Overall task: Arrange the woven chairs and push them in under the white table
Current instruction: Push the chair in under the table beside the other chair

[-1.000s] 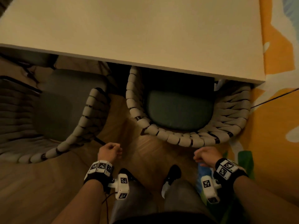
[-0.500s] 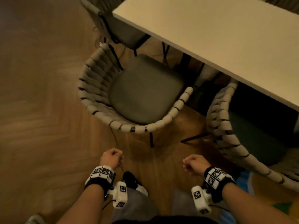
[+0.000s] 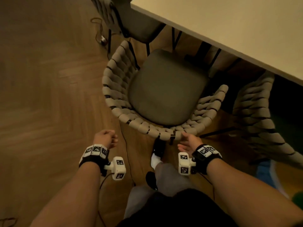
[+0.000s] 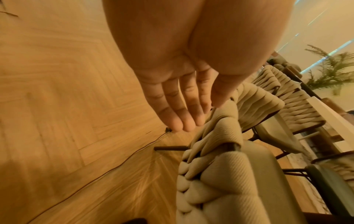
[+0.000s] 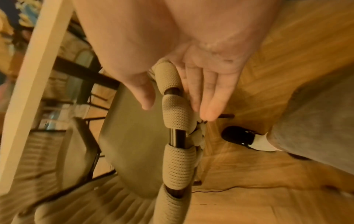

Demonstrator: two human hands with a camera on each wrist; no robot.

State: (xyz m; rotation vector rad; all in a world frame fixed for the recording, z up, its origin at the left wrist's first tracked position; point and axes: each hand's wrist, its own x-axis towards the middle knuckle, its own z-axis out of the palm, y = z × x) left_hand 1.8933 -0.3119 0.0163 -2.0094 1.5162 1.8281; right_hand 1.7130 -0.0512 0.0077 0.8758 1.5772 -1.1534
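Woven chair sits pulled out on the wood floor, just beside the white table, seat not under it. Right hand is open, fingers straddling the backrest rim. Left hand hangs open near the back, holding nothing.
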